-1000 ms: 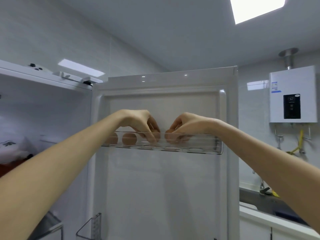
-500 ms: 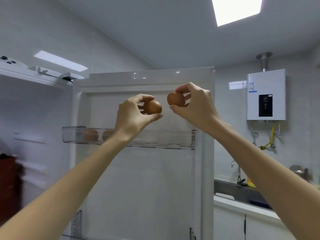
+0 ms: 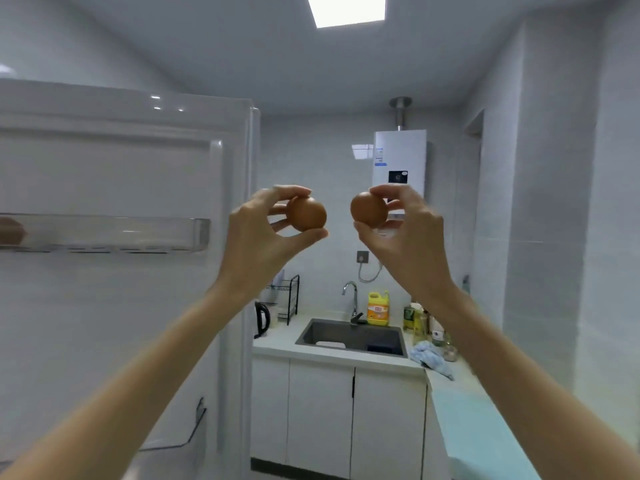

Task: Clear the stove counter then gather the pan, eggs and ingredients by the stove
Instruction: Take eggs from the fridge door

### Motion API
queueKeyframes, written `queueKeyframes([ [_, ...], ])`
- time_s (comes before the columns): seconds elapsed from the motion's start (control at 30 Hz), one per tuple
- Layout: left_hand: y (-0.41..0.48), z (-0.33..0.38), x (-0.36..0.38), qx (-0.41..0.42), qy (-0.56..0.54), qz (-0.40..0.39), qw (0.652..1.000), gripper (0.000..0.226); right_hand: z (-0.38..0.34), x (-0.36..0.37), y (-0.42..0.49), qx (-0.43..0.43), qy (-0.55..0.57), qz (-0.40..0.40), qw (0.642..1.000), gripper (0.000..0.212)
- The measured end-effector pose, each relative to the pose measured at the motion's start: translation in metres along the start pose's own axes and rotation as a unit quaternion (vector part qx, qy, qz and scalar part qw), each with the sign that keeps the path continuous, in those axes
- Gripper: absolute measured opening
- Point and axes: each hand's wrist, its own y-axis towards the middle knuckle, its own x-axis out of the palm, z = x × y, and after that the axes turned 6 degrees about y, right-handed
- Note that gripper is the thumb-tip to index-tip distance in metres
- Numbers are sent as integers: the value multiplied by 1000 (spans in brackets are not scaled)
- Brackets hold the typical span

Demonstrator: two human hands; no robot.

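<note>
Brown shell shows in both hands, which are raised side by side in front of the white kitchen wall. The left hand (image 3: 258, 237) pinches one brown egg (image 3: 308, 214). Its grip is closed on the egg, thumb under the shell and fingertips over the top, so the egg sits at the very end of the fingers, clear of the palm and jutting to the right. The right hand (image 3: 408, 244) grips a second brown egg (image 3: 367, 209) in mirror fashion, thumb beneath and fingers curled over the top, with the shell poking out to the left. The two eggs are near each other but apart, with bare wall showing between them.

To the left the open fridge door (image 3: 104, 306) stands close, its outer edge just beside the left forearm. Its clear door shelf (image 3: 104, 233) sits at about the height of the eggs, well to their left.

Ahead and below, a white bench (image 3: 277, 344) runs along the far wall with a dark sink (image 3: 349, 336) set into it. A tap (image 3: 350, 292) and a yellow detergent bottle (image 3: 378, 308) stand behind the sink, and a black kettle (image 3: 262, 318) and a wire dish rack (image 3: 289, 296) are at the bench's left end. The bench turns along the right wall under the right arm, with a blue cloth (image 3: 427, 353) at the corner. Between the fridge door and that right-hand run, an open aisle leads to the white cabinets (image 3: 322, 410)
</note>
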Motion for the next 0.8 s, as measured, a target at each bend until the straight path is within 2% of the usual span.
queueKeyframes([
  [0.27,-47,84,166,-5,-115,-64,991,54,49,-180,-64,61,-131,-5,990,48],
  [0.47,-85,158,274,-11,-207,-128,970,55,62,-314,-107,125,-235,-7,964,45],
  [0.63,-119,219,349,-6,-301,-190,935,52,62,-407,-145,171,-330,26,928,43],
  [0.8,-152,287,425,-17,-403,-267,875,48,59,-496,-190,215,-420,62,879,40],
])
